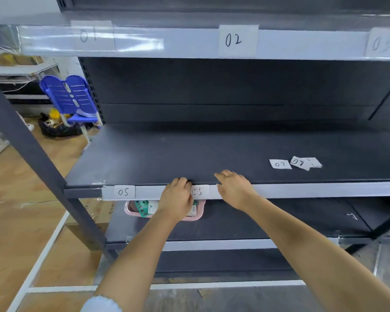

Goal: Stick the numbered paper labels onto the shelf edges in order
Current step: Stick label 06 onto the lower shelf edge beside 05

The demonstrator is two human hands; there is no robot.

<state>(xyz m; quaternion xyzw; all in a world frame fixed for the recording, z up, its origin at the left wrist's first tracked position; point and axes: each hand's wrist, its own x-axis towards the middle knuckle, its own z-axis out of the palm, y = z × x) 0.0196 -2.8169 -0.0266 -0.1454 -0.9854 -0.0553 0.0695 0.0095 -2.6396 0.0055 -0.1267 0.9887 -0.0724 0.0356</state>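
Note:
Labels 01 (91, 35), 02 (236, 40) and 03 (379, 43) are stuck on the top shelf's grey edge. Label 05 (123, 192) sits on the middle shelf edge (313, 189). Beside it, a partly hidden label (199, 191), its number unreadable, lies against the edge between my hands. My left hand (177, 194) presses its left end with curled fingers. My right hand (233, 188) presses its right end, fingers over the shelf lip. Loose label 07 (279, 164) and a small pile topped by 08 (304, 163) lie on the middle shelf.
A pink basket (198, 216) with packets sits on the lower shelf under my left hand. A blue plastic chair (71, 95), a black rubbish bag (56, 128) and a cardboard box (99, 212) stand on the wooden floor to the left. A dark post (32, 149) slants at the left.

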